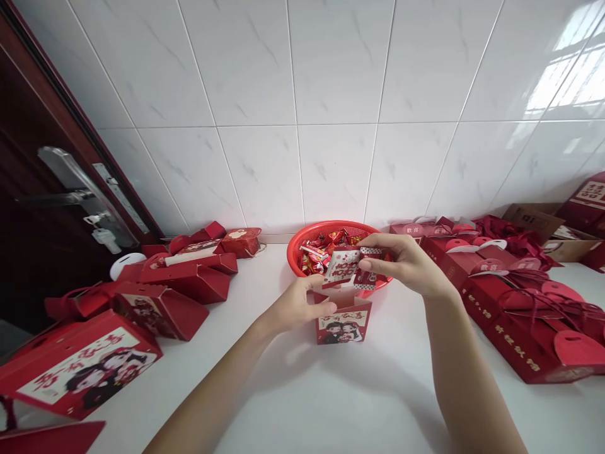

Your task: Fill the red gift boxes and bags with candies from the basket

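A small red gift box point(343, 326), printed with a cartoon couple, stands upright on the white table with its top open. My left hand point(297, 306) grips the box by its upper left edge, thumb in front. Just above the opening, my right hand point(410, 265) pinches a dark red and white patterned packet point(368, 268). Beside that packet, and touching it, is a white one with red print point(341, 268); whether these are two packets or one is hard to tell. Right behind the box sits a red plastic basket point(293, 252) of wrapped sweets point(317, 255), partly covered by my right hand.
Several red gift boxes point(161, 309) crowd the left side of the table. More red boxes with handles point(515, 321) stand in rows at the right, near a brown cardboard carton point(534, 221). A tiled wall point(335, 170) rises behind, and a dark door point(42, 239) is at far left.
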Demonstrator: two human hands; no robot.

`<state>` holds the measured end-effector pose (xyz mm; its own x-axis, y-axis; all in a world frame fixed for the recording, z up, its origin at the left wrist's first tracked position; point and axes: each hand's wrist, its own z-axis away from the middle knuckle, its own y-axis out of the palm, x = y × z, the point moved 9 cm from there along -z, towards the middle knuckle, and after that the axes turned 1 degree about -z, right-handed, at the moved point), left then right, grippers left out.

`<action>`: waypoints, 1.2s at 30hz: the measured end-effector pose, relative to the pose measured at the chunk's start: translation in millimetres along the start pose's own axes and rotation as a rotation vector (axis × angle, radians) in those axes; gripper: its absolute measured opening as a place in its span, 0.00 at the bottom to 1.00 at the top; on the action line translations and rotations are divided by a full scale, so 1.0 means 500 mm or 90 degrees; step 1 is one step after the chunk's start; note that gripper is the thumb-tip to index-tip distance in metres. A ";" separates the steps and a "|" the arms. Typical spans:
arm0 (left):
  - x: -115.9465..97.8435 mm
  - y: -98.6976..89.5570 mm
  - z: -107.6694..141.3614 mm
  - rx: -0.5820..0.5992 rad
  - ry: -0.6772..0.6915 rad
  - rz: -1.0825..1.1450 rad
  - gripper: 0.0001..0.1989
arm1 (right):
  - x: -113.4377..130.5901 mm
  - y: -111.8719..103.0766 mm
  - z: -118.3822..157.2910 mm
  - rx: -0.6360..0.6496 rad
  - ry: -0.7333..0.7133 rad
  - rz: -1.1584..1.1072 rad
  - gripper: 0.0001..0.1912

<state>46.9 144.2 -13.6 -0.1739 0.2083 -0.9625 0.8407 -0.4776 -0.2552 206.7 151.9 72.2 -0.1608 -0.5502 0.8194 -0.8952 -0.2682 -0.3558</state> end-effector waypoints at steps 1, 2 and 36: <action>-0.002 0.006 -0.002 0.023 0.002 0.014 0.24 | -0.009 0.006 -0.002 0.027 0.011 0.006 0.15; -0.003 0.011 -0.004 0.041 0.003 0.025 0.25 | -0.016 0.013 -0.003 0.055 0.023 0.013 0.16; 0.034 -0.006 -0.016 0.010 -0.063 0.074 0.35 | -0.026 0.097 -0.008 0.080 0.029 0.218 0.04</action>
<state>45.7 155.7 -28.3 -0.1269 0.0664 -0.9897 0.8497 -0.5076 -0.1430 163.4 149.3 46.1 -0.4641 -0.5895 0.6612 -0.7286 -0.1705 -0.6634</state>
